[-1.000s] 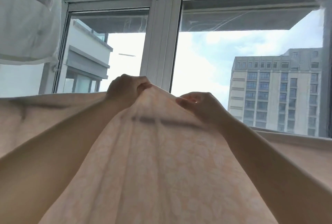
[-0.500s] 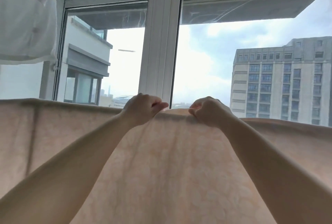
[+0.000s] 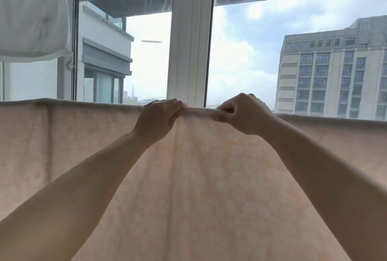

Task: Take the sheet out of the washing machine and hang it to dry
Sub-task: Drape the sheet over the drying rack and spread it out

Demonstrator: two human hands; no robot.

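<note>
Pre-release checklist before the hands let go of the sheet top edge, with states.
1. Left hand grips the sheet at its top edge: ok.
2. Right hand pinches the same edge: ok.
3. Top edge level left to right: ok.
4. Rail or line under the fold: cannot tell, covered by fabric.
5. Centre crease between the hands smoothed: not ok.
6. Clear of the white laundry upper left: ok.

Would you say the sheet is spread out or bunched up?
Spread out: the sheet hangs flat, its top edge level across the whole view.
</note>
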